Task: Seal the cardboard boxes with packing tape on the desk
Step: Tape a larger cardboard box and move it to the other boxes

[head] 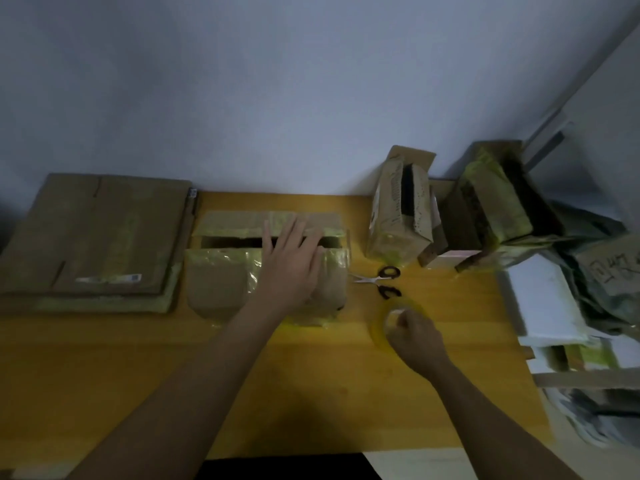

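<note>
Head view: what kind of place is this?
Probably a small home or office packing station: a wooden desk against a plain wall, worn cardboard boxes with old tape, a tape roll and scissors.

Count of items on the desk (138, 375):
- Cardboard boxes: three. One at 12 o'clock (221, 282), two at 2 o'clock (398, 223) (491, 209).
- Flattened cardboard sheets (97, 233): one stack, 10 o'clock.
- Scissors (381, 280): one.
- Tape roll (381, 327): one.
- Hands: two (291, 265) (415, 337).
</note>
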Demonstrator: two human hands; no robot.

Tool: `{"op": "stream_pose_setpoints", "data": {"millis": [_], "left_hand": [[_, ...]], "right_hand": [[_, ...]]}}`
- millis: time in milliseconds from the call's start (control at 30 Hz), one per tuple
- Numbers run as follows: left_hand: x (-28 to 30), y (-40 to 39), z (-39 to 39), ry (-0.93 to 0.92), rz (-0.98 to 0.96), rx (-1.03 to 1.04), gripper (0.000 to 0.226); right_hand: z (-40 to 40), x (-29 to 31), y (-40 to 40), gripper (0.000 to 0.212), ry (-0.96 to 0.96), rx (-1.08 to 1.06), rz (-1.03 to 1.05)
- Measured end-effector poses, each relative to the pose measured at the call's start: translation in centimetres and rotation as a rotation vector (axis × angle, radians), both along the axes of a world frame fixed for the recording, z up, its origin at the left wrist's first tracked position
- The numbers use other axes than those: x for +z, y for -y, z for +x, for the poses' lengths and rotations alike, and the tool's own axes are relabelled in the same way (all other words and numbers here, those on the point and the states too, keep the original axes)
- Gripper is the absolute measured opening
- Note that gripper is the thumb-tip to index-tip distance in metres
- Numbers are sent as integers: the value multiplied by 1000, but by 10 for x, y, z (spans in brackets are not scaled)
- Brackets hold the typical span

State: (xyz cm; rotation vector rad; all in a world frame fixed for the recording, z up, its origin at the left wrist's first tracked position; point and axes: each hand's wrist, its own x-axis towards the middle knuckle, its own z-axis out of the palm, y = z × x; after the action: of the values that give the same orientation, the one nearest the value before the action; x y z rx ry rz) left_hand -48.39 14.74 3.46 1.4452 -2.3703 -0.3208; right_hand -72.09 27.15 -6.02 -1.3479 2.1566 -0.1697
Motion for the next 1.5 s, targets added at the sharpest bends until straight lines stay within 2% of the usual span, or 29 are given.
{"op": "stream_pose_setpoints", "data": {"millis": [100,133,233,300,400,500,567,667,733,833,1000,1067,1233,1333,1500], "left_hand": [[0,-12,-20,63,-85,28,51],[0,-15,-25,79,-92,40,50],[-3,-27,-35,65,-85,81,48],[-5,-35,-42,52,-97,98,45],[-1,-47,-51,0,-159,65,39],[5,-60,-68,-172,-174,-86,36],[6,-67,-86,-256,-35,-152,34],[9,-58,-117,-396,419,-73,36],[15,-45,-136,-461,647,-11,40],[33,-26,-152,-404,770,-23,44],[77,-20,-155,-424,532,-91,41],[92,-21,-150,-385,425,-141,38],[118,-24,-128,-436,172,-185,35],[131,-27,-114,-408,-6,-135,35],[152,-14,-65,-545,-148,-25,20]], "right_hand": [[-11,-20,-11,65,-244,303,273],[-12,-22,-11,72,-290,378,300],[-12,-27,-6,65,-416,571,289],[-13,-24,-2,58,-424,631,238],[-22,-17,-3,59,-282,586,159],[-41,-10,-12,55,-115,482,50],[-54,-1,-24,54,-4,431,-11],[-68,17,-39,50,66,414,-186],[-72,37,-39,44,83,405,-338],[-80,66,-31,37,69,438,-526],[-85,102,-15,41,34,412,-695],[-83,112,-8,41,52,355,-719],[-67,136,15,37,98,340,-804],[-49,152,29,34,98,389,-869],[-4,174,52,34,129,475,-953]]}}
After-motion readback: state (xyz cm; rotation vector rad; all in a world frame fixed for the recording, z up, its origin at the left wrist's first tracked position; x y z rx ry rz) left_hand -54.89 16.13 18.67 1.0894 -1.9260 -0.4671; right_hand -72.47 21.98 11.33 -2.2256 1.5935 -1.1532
